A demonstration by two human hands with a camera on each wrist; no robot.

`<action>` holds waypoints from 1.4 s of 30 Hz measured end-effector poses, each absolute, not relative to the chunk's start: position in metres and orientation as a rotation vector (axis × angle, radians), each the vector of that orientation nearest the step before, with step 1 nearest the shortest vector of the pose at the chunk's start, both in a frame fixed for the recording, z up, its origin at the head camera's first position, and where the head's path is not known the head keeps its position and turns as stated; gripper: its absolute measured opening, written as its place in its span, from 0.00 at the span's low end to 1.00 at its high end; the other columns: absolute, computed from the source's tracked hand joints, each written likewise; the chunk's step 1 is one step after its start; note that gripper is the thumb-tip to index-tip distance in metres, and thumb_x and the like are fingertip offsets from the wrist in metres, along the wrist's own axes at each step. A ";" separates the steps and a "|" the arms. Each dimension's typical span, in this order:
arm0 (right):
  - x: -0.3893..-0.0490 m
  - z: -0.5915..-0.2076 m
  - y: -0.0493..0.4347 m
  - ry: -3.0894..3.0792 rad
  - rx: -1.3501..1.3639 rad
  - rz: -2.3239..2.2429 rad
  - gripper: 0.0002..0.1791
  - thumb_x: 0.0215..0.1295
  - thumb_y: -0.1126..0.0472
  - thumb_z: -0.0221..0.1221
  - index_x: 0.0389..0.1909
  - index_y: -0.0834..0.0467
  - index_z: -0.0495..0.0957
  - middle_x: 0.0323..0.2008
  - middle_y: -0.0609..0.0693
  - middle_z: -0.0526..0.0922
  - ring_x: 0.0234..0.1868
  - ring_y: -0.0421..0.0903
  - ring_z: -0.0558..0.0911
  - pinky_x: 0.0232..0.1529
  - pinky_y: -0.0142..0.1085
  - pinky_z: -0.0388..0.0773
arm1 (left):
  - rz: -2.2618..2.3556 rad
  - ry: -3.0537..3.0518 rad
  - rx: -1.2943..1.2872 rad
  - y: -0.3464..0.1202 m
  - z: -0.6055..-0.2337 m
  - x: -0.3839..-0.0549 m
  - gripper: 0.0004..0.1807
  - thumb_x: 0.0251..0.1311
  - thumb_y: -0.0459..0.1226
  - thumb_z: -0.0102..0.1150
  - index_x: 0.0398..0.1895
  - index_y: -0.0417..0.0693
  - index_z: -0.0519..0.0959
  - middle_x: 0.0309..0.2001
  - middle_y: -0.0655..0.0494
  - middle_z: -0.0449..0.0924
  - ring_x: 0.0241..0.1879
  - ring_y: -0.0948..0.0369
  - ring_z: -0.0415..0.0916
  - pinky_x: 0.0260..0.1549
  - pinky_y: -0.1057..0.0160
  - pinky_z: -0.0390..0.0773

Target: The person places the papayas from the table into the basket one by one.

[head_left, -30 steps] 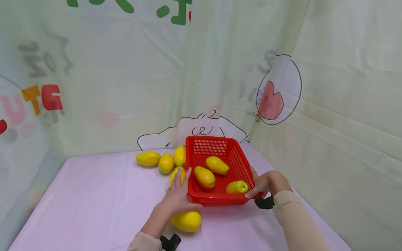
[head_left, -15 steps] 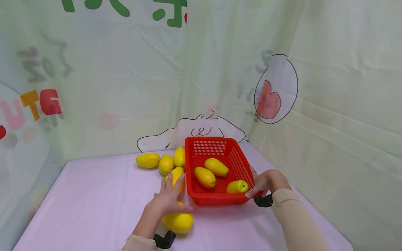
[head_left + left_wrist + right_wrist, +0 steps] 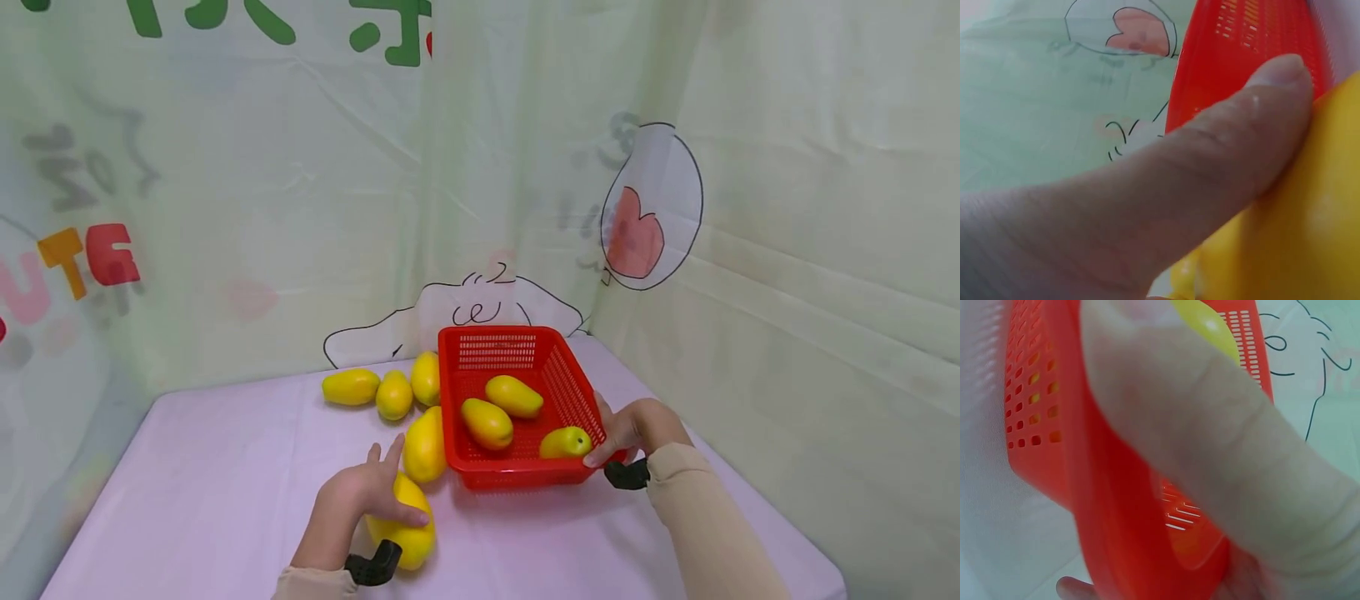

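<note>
Left grip (image 3: 358,493) pinches, as far as can be told, a yellow fruit (image 3: 411,543): the thumb lies against its right side, two fingers reach past its far end, and the others are hidden. Whether the fruit touches the bench (image 3: 202,492) beneath is unclear. To the right of that grip and farther off stands a red basket (image 3: 517,477) with three loose fruits (image 3: 487,425) inside; the right grip (image 3: 633,429) clasps its near right corner, thumb over the rim. Just beyond the left grip, one fruit (image 3: 425,446) rests beside the basket's left wall, with three more fruits (image 3: 393,395) farther back. For a secure hold, thumb and fingers should probably close evenly round the fruit's middle, while the right grip steadies the basket without tipping it. The left wrist bends, its hand angled inward; the right forearm reaches forward, its hand arched at the corner
</note>
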State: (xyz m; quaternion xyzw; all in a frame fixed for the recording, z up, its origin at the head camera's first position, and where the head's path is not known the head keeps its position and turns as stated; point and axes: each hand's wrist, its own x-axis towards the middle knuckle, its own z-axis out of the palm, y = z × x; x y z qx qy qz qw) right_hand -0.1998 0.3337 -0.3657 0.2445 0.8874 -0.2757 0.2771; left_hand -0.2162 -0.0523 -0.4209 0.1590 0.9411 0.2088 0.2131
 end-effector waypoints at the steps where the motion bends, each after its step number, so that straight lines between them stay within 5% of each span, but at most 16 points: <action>1: -0.199 -0.366 0.334 2.379 0.673 -0.744 0.68 0.38 0.42 0.74 0.72 0.62 0.40 0.46 0.65 0.75 0.52 0.63 0.67 0.40 0.45 0.83 | 0.575 2.605 0.440 -0.054 -0.420 -0.217 0.65 0.34 0.61 0.72 0.75 0.49 0.49 0.72 0.32 0.46 0.62 0.37 0.63 0.53 0.35 0.69; 5: -0.197 -0.366 0.335 2.367 0.669 -0.758 0.72 0.38 0.42 0.74 0.73 0.58 0.33 0.47 0.67 0.75 0.54 0.66 0.66 0.41 0.47 0.83 | 0.559 2.566 0.419 -0.058 -0.418 -0.219 0.59 0.35 0.61 0.72 0.71 0.46 0.57 0.71 0.35 0.52 0.50 0.43 0.73 0.37 0.46 0.81; 9: -0.196 -0.366 0.334 2.378 0.624 -0.763 0.76 0.37 0.42 0.74 0.73 0.51 0.25 0.47 0.67 0.74 0.54 0.67 0.66 0.41 0.48 0.83 | 0.627 2.496 0.440 -0.065 -0.420 -0.222 0.50 0.36 0.57 0.74 0.66 0.51 0.66 0.61 0.41 0.63 0.37 0.51 0.74 0.24 0.54 0.82; 13: -0.197 -0.368 0.335 2.382 0.635 -0.787 0.76 0.36 0.42 0.75 0.73 0.50 0.25 0.47 0.68 0.73 0.54 0.67 0.66 0.40 0.49 0.83 | 0.753 2.408 0.517 -0.071 -0.421 -0.226 0.39 0.40 0.51 0.75 0.58 0.57 0.69 0.51 0.46 0.63 0.39 0.52 0.72 0.24 0.54 0.82; 17: -0.197 -0.371 0.336 2.359 0.682 -0.839 0.75 0.35 0.44 0.76 0.74 0.52 0.28 0.48 0.69 0.72 0.54 0.68 0.66 0.39 0.49 0.83 | 0.797 2.362 0.555 -0.075 -0.422 -0.231 0.37 0.43 0.47 0.74 0.59 0.57 0.69 0.52 0.46 0.61 0.39 0.52 0.73 0.26 0.54 0.83; 21: -0.197 -0.372 0.335 2.364 0.675 -0.852 0.74 0.36 0.44 0.76 0.74 0.51 0.29 0.50 0.69 0.71 0.54 0.68 0.66 0.39 0.49 0.83 | 0.788 2.349 0.554 -0.075 -0.424 -0.233 0.39 0.45 0.47 0.73 0.63 0.56 0.68 0.54 0.46 0.60 0.38 0.54 0.73 0.28 0.54 0.83; 28: -0.194 -0.368 0.331 2.354 0.688 -0.897 0.73 0.38 0.46 0.75 0.74 0.52 0.29 0.50 0.69 0.71 0.55 0.68 0.66 0.40 0.48 0.83 | 0.838 2.366 0.517 -0.072 -0.432 -0.239 0.26 0.52 0.52 0.65 0.53 0.55 0.72 0.46 0.47 0.64 0.37 0.53 0.72 0.25 0.55 0.83; 35: -0.193 -0.367 0.332 2.341 0.717 -0.914 0.73 0.36 0.45 0.76 0.74 0.55 0.32 0.49 0.69 0.72 0.55 0.68 0.66 0.39 0.48 0.83 | 0.901 2.275 0.472 -0.072 -0.439 -0.245 0.30 0.52 0.55 0.64 0.54 0.54 0.69 0.44 0.50 0.72 0.39 0.54 0.73 0.30 0.53 0.83; 42: -0.196 -0.366 0.335 2.365 0.680 -0.849 0.74 0.36 0.43 0.75 0.74 0.54 0.30 0.49 0.67 0.73 0.54 0.66 0.66 0.39 0.47 0.83 | 0.860 2.324 0.504 -0.071 -0.443 -0.248 0.37 0.47 0.59 0.66 0.58 0.54 0.69 0.49 0.44 0.68 0.35 0.55 0.73 0.30 0.57 0.82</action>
